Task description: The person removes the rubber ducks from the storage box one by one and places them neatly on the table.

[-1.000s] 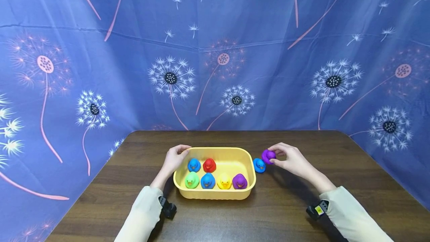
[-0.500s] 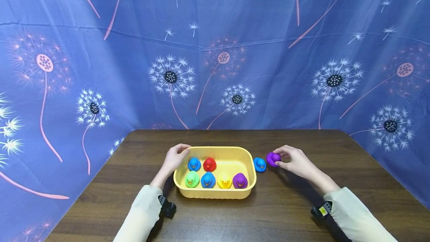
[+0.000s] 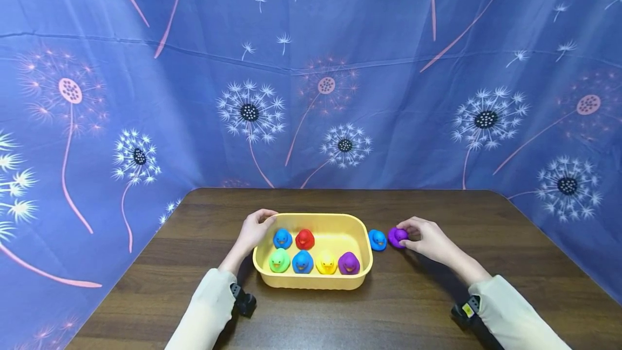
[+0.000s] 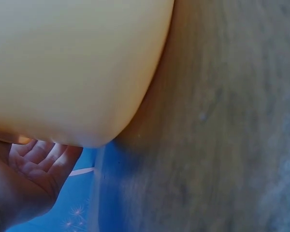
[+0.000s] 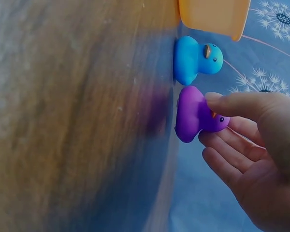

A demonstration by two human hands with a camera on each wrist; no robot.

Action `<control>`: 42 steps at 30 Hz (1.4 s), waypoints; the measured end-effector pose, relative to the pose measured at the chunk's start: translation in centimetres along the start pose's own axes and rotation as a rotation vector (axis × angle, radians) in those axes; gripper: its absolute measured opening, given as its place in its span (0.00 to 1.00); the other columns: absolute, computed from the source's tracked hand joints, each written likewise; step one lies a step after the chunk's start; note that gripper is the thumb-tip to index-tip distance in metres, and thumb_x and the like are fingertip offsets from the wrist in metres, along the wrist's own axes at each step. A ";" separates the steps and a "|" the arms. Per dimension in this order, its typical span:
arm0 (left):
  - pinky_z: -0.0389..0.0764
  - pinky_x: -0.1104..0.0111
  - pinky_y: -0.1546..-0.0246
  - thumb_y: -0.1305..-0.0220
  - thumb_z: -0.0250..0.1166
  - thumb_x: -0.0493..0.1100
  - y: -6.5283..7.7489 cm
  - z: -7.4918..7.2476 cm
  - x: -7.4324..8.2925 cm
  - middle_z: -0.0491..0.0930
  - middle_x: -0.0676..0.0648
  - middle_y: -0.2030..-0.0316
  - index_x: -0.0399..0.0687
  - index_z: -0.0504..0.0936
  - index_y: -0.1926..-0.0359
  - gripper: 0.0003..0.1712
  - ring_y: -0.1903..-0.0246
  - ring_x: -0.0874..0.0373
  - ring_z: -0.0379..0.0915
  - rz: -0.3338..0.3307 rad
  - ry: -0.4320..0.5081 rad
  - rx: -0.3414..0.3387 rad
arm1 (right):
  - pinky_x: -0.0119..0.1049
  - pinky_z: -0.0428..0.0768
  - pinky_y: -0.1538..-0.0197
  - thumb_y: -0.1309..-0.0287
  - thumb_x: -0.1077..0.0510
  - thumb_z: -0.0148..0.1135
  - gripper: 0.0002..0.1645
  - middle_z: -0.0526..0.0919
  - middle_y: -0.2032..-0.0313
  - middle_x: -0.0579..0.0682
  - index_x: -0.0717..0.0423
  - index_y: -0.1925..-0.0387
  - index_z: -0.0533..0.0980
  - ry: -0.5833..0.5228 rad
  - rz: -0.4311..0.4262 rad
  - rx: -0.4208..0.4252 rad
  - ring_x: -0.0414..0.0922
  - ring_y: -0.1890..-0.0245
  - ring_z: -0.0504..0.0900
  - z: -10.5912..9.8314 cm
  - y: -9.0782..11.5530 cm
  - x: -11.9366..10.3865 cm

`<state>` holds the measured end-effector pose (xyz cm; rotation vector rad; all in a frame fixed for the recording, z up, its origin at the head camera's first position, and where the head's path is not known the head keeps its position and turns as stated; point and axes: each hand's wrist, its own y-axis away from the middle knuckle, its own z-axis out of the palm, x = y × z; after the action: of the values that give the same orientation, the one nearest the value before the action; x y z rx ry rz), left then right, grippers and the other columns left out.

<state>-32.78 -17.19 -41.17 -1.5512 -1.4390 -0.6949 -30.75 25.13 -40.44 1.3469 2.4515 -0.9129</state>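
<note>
While the right hand (image 3: pixel 430 238) pinches the purple duck (image 3: pixel 396 237) right of the tray (image 3: pixel 313 282) the left hand (image 3: pixel 253 231) grips, best seat the duck flat before release.

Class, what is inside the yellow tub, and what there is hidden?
The tub holds, at the back, a blue duck and a red duck; in front, a green duck, another blue duck, a yellow duck and a purple duck. Whatever lies under them is covered.

A dark, wood-grained tabletop (image 3: pixel 320 317) bears a yellow tub (image 3: pixel 311 282) and, just beside it, a blue duck (image 3: pixel 377 240); whether the neighboring purple duck (image 3: pixel 396 238) touches the surface is unclear.
</note>
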 end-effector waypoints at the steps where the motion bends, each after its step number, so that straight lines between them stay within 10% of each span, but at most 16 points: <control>1: 0.73 0.69 0.62 0.36 0.59 0.40 0.0 0.0 0.0 0.83 0.42 0.62 0.40 0.82 0.56 0.11 0.61 0.54 0.76 0.001 0.002 0.003 | 0.41 0.80 0.61 0.58 0.66 0.71 0.18 0.82 0.65 0.52 0.64 0.61 0.79 0.002 0.007 -0.006 0.48 0.66 0.82 0.0 0.0 0.1; 42: 0.74 0.67 0.59 0.37 0.61 0.39 0.0 0.1 -0.1 0.83 0.42 0.60 0.41 0.83 0.58 0.09 0.58 0.52 0.78 0.036 -0.005 0.018 | 0.45 0.78 0.55 0.54 0.59 0.72 0.22 0.85 0.60 0.51 0.59 0.55 0.79 0.010 -0.093 0.101 0.49 0.59 0.82 -0.8 -1.3 -1.5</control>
<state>-32.78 -17.19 -41.31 -1.5620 -1.4142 -0.6562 -30.87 24.05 -38.58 1.2805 2.5247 -1.0673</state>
